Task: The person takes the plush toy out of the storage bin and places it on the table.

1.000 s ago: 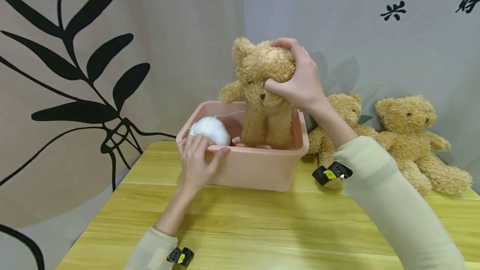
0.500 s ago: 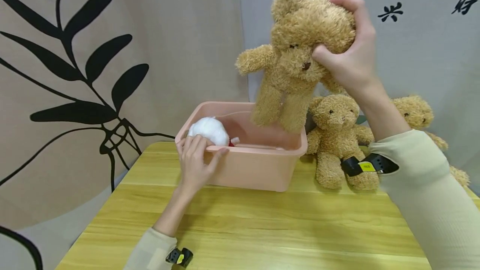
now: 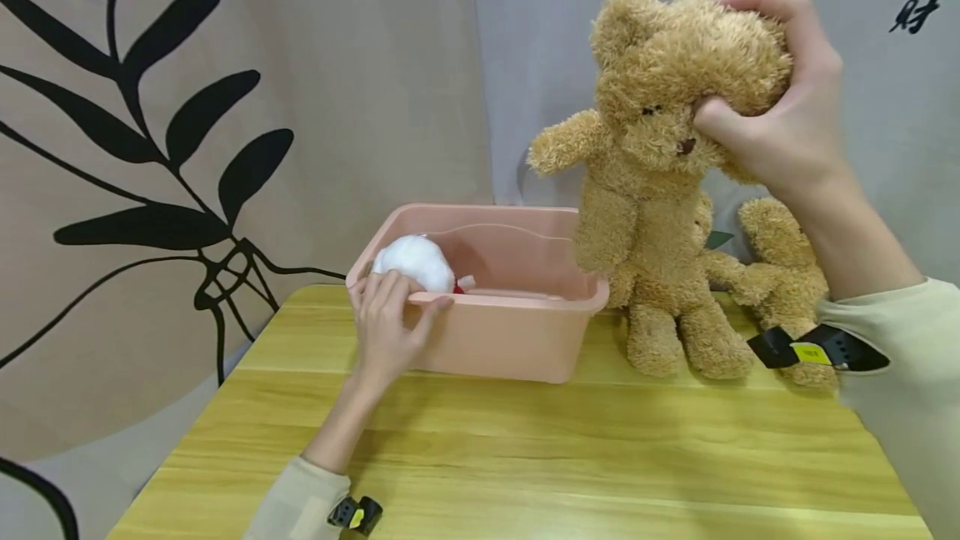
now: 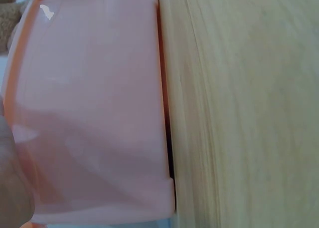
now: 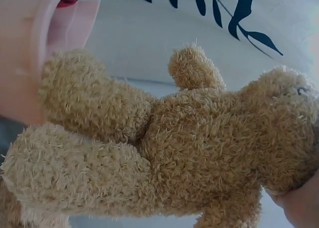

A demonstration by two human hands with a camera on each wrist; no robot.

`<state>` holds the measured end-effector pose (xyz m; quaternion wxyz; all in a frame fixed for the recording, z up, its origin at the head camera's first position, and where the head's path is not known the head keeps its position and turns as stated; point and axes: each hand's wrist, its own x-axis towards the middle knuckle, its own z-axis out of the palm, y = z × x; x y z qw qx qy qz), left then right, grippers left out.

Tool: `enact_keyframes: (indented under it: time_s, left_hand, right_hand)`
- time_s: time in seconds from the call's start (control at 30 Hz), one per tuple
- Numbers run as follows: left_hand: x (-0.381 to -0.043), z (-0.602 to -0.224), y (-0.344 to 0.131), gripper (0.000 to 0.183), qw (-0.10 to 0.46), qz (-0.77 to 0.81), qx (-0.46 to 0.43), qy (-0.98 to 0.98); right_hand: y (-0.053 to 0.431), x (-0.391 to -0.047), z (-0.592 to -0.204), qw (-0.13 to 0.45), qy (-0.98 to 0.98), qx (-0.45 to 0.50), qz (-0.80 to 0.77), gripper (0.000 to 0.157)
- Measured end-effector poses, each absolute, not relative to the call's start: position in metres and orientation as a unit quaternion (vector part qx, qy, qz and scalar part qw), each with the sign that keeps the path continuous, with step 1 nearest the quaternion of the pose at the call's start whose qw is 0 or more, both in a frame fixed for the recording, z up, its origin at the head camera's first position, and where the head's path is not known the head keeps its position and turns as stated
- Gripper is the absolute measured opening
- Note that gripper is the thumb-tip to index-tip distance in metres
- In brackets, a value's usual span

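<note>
In the head view my right hand (image 3: 798,111) grips a tan teddy bear (image 3: 637,140) by the head, thumb pressed beside its nose. The bear hangs upright, its feet just right of a pink plastic bin (image 3: 502,340). Its fluffy body and legs (image 5: 189,148) fill the right wrist view. My left hand (image 3: 386,323) holds the bin's front rim near the left corner, fingers over the edge and thumb along the rim. Behind those fingers, a round white fluffy thing (image 3: 415,261) with a bit of red lies in the bin; most of it is hidden. The left wrist view shows the bin's outer wall (image 4: 94,98).
Two more tan teddy bears sit on the wooden table (image 3: 480,457) right of the bin. The nearer sitting bear (image 3: 716,344) is partly covered by the held one, the farther bear (image 3: 780,269) by my right arm. A cloth backdrop (image 3: 375,73) hangs behind.
My right hand has lifted the teddy bear out of the bin and carried it right, in front of the nearer sitting bear. My left hand has stayed on the rim.
</note>
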<state>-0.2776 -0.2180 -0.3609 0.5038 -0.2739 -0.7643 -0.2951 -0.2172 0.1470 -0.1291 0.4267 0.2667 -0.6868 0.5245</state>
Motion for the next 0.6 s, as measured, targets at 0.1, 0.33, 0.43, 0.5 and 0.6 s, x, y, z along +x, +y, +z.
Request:
enact_keyframes:
  time_s: [0.1, 0.33, 0.43, 0.5, 0.6]
  left_hand:
    - [-0.277, -0.361, -0.219, 0.059, 0.503, -0.295, -0.273, -0.765]
    - [-0.275, -0.361, -0.219, 0.059, 0.499, -0.299, -0.273, -0.766]
    - [-0.275, -0.361, -0.219, 0.059, 0.496, -0.299, -0.273, -0.768]
    - [-0.275, -0.361, -0.219, 0.059, 0.497, -0.299, -0.272, -0.768]
    - [-0.276, -0.361, -0.218, 0.06, 0.497, -0.298, -0.273, -0.768]
  right_hand:
    - [0.157, -0.216, -0.132, 0.419, -0.685, 0.261, 0.536, 0.068]
    - [0.188, -0.206, -0.136, 0.442, -0.748, 0.203, 0.452, 0.071]
    - [0.203, -0.199, -0.139, 0.44, -0.772, 0.171, 0.425, 0.071]
    - [0.214, -0.196, -0.142, 0.444, -0.781, 0.159, 0.41, 0.071]
    - [0.23, -0.194, -0.147, 0.452, -0.772, 0.157, 0.419, 0.07]
